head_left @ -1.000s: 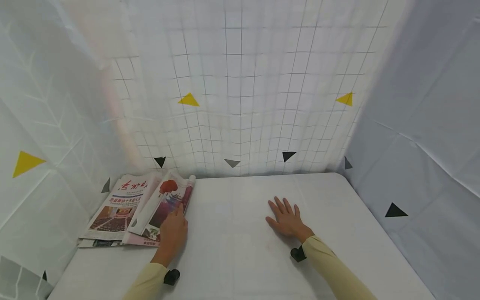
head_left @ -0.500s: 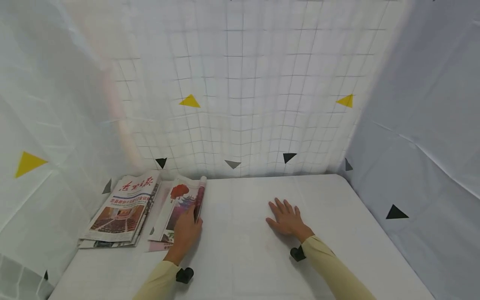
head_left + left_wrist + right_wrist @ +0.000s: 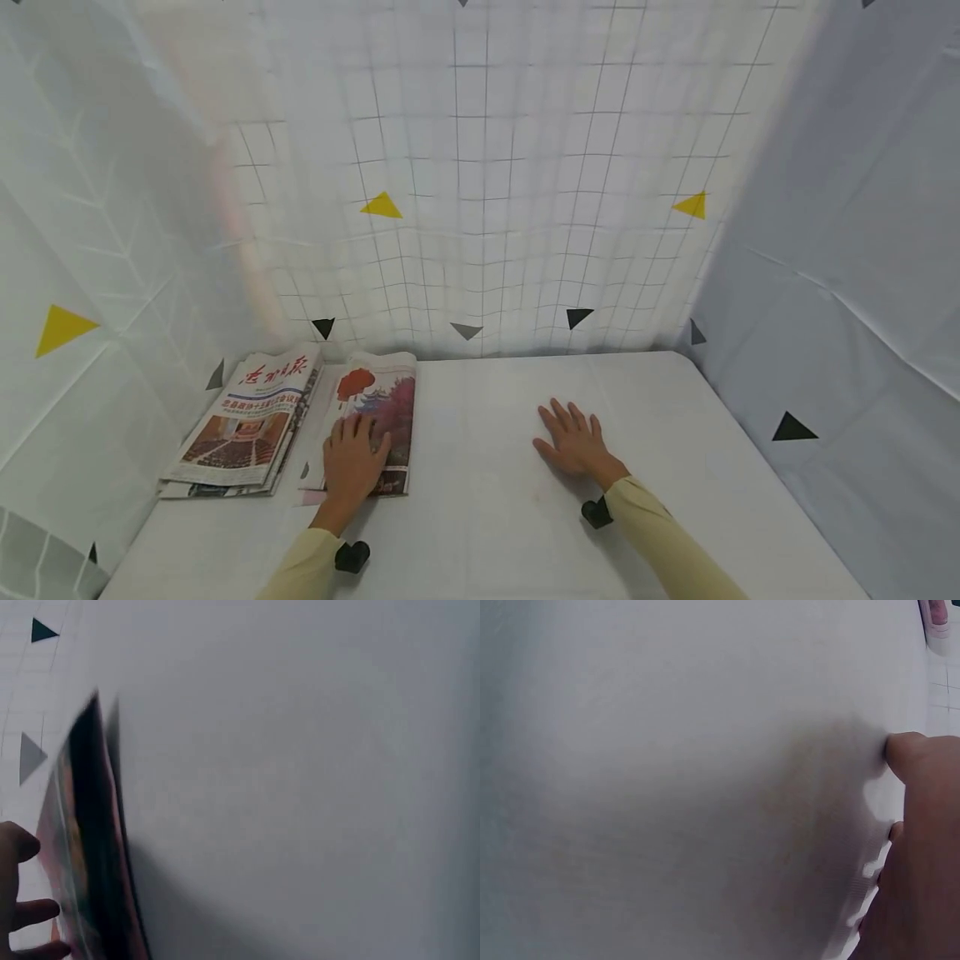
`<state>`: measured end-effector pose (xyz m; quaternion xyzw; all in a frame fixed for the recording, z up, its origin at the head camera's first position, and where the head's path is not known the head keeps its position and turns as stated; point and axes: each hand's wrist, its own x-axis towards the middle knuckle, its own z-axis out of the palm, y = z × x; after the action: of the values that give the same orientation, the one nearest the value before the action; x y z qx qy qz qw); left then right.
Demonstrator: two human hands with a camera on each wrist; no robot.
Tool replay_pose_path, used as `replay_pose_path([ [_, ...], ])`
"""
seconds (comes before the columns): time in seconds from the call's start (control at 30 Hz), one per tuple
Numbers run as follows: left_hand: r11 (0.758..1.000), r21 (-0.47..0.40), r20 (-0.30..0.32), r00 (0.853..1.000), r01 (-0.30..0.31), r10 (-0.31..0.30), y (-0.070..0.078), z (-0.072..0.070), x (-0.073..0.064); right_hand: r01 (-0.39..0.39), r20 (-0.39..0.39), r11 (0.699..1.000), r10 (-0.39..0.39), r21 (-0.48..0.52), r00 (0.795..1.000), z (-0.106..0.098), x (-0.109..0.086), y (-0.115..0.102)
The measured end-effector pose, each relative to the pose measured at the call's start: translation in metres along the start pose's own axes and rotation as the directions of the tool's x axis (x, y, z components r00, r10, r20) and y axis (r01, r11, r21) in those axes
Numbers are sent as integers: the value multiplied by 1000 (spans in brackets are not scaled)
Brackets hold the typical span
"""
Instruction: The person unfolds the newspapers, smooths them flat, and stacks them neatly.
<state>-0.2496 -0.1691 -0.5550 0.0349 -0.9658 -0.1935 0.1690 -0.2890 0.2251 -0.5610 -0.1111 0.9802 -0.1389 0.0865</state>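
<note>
A folded newspaper [image 3: 393, 400] with a red-tree and pavilion picture lies at the left of the white table. My left hand [image 3: 352, 462] rests on its lower left part, fingers extended over the picture and thumb out to the right. In the left wrist view, fingertips [image 3: 46, 909] touch or hover near the printed side of the newspaper [image 3: 94, 825], whose near edge looks slightly raised. My right hand [image 3: 577, 442] lies on the tabletop with its fingers spread, holding nothing. Its thumb [image 3: 907, 754] shows at the right wrist view's edge.
Left of that newspaper lies a stack of folded newspapers [image 3: 240, 433] with red headline characters. A pink-edged sheet [image 3: 311, 498] peeks out beneath the pictured one. The white table [image 3: 480, 500] is enclosed by pale curtains [image 3: 480, 208] at the back and sides.
The pictured newspaper moved right, away from the stack, and its rolled right edge now lies unfolded flatter. My left hand moved right with it, then back left. My right hand stayed put.
</note>
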Motion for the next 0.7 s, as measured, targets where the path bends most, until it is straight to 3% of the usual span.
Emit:
replay_pose_path([
  [0.1, 997, 53, 7, 998, 62, -62, -13, -6, -1, 3, -9, 1000, -3, -3, 1000, 3, 2, 2],
  [0.2, 991, 74, 82, 989, 115, -121, -20, -10, -4, 1, -9, 1000, -1, -4, 1000, 5, 3, 4],
  [0.3, 988, 79, 156, 978, 130, -141, -20, -10, -6, 0, -13, 1000, 0, -7, 1000, 4, 3, 5],
  [0.53, 997, 48, 167, 984, 62, -69, -7, -3, -4, 9, -27, 1000, -9, -7, 1000, 4, 2, 5],
  [0.7, 999, 19, 159, 987, -35, 31, 5, 5, -6, 9, -19, 1000, -9, 2, 1000, 5, 2, 3],
])
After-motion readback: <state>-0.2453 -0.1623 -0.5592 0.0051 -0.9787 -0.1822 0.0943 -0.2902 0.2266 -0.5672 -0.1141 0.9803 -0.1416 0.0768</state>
